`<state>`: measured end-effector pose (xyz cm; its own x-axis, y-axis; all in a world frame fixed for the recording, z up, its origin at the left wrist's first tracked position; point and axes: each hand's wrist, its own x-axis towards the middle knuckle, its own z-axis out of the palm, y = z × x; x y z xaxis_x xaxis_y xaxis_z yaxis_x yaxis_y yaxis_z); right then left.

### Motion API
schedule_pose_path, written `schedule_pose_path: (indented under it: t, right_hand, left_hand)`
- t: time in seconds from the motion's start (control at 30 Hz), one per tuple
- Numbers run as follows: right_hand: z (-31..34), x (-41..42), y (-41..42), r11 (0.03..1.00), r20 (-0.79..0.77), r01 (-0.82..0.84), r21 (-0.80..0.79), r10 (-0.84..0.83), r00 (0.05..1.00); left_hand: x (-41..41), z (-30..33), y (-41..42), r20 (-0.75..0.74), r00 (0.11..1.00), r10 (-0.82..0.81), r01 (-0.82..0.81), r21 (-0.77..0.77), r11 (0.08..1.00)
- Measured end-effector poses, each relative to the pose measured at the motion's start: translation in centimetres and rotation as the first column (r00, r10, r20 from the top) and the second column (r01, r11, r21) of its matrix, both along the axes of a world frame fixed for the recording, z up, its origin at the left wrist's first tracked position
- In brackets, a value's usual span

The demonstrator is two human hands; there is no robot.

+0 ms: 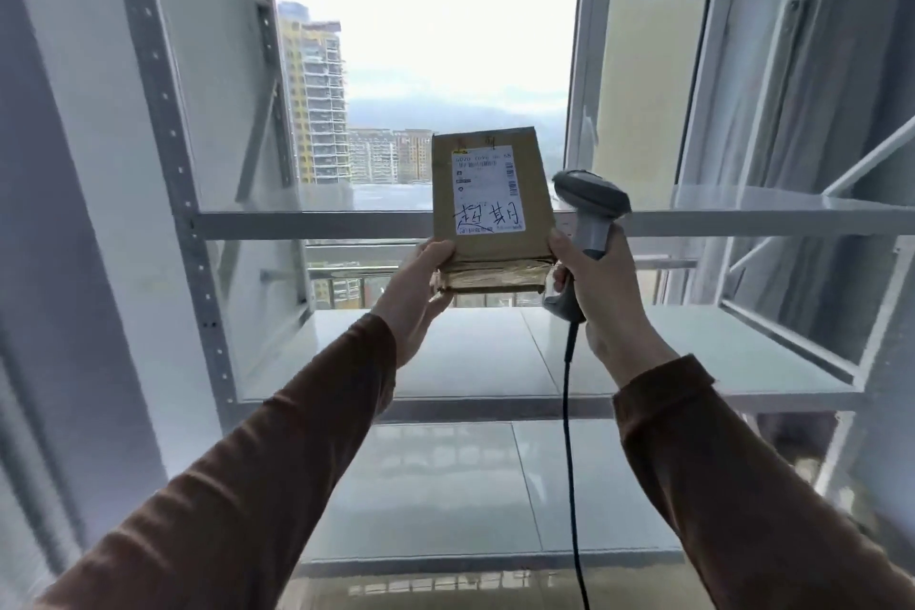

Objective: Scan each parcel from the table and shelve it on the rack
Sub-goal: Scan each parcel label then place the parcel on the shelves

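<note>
White-painted steel rack point(317, 218) fills the view, its glossy shelves bare; a window behind shows high-rise blocks and bright sky.

Left hand point(413, 292) fingers curled shut on the lower left corner of the flat brown cardboard parcel point(490, 208), held upright in front of the middle shelf edge. Right hand point(601, 297) closed round the grey corded handheld scanner point(589, 208), thumb touching the parcel's right edge; scanner head sits beside the parcel, not facing it.

Risks, as judged: one-corner grip could let the parcel tip; backlight glare may spoil a scan; the cord point(572, 436) may snag the shelf lip.

Parcel: thin, white label point(489, 191) with barcode and handwritten marks, bottom edge taped, crumpled.
</note>
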<state>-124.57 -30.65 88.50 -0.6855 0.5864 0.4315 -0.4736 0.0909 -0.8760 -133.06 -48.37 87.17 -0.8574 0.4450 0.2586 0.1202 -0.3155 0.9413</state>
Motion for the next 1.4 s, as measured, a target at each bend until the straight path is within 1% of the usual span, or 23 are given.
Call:
schedule_pose_path:
  t: [0.13,0.3,0.37,0.5,0.6,0.77,0.87,0.93,1.03,1.1,1.17,1.27,1.33,1.4]
  right_hand:
    - [1.8,-7.0,-2.7,0.995,0.020,-0.097,0.007,0.097,0.995]
    - [3.4,-14.8,-7.2,0.984,0.028,-0.178,0.030,0.177,0.984]
    - [4.1,-17.5,-9.1,0.982,0.013,-0.186,0.044,0.185,0.983]
    - [5.3,-22.8,-13.2,0.981,-0.001,-0.188,0.046,0.188,0.982]
    - [6.3,-26.6,-16.2,0.983,0.002,-0.174,0.053,0.174,0.985]
    - [7.7,-33.2,-21.0,0.989,0.028,-0.148,0.017,0.148,0.989]
    - [8.3,-36.9,-22.8,0.992,0.043,-0.122,0.026,0.121,0.992]
    - [8.7,-39.1,-23.6,0.992,0.056,-0.125,0.018,0.124,0.991]
    - [9.2,-42.0,-24.3,0.991,0.078,-0.133,-0.004,0.133,0.988]
    - [9.3,-43.7,-24.6,0.991,0.105,-0.133,-0.012,0.134,0.985]
    - [9.2,-45.3,-24.7,0.990,0.124,-0.138,-0.038,0.141,0.982]
    - [9.2,-47.4,-24.7,0.989,0.150,-0.134,-0.067,0.143,0.978]
    - [9.4,-48.4,-24.6,0.990,0.162,-0.124,-0.067,0.133,0.978]
    - [9.6,-49.5,-24.5,0.992,0.181,-0.109,-0.060,0.118,0.976]
  left_hand:
    - [-5.6,1.5,-3.0,-0.010,0.997,0.072,-0.072,-0.032,0.997]
    - [-11.9,3.6,-7.5,-0.025,0.984,0.177,-0.177,-0.040,0.983]
    - [-14.7,4.2,-9.5,-0.041,0.979,0.199,-0.201,-0.072,0.977]
    - [-20.5,5.1,-13.8,-0.128,0.960,0.248,-0.267,-0.163,0.950]
    - [-24.9,6.1,-16.9,-0.162,0.956,0.246,-0.273,-0.177,0.946]
    - [-32.5,7.4,-21.1,-0.097,0.967,0.235,-0.244,-0.086,0.966]
    - [-36.3,7.8,-22.2,-0.086,0.962,0.259,-0.264,-0.045,0.964]
    - [-38.6,8.1,-22.7,-0.022,0.958,0.284,-0.285,-0.016,0.958]
    - [-42.3,8.2,-23.0,-0.003,0.948,0.317,-0.317,-0.029,0.948]
    - [-46.0,7.7,-22.9,-0.022,0.931,0.365,-0.366,-0.059,0.929]
    - [-50.3,6.9,-22.5,-0.005,0.930,0.367,-0.367,-0.069,0.928]
    - [-53.6,6.3,-21.9,0.051,0.928,0.370,-0.366,-0.063,0.928]
    - [-55.7,5.9,-21.3,0.036,0.926,0.375,-0.372,-0.077,0.925]
    - [-56.0,5.9,-21.0,0.033,0.920,0.391,-0.386,-0.099,0.917]
